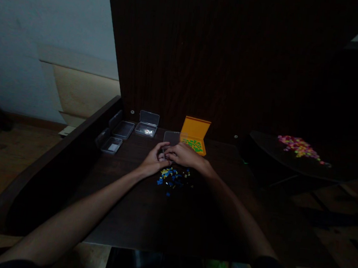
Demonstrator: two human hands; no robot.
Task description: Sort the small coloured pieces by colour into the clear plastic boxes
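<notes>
1. Small blue and yellow plastic pieces (pixel 173 178) lie scattered on the dark wooden table (pixel 144 220), just near of both hands. Best sorted one at a time with fingertips, wrists resting low (light is poor).
2. Left hand (pixel 154 160): fingers curled, tips meeting the right; cannot tell whether it pinches anything.
3. Right hand (pixel 183 155): curled likewise, contents hidden.
4. Just beyond, an open orange plastic case (pixel 194 132) holding green bits; clear lidded boxes (pixel 147 124) far left.

Small item between fingertips (pixel 165 154) indiscernible
</notes>
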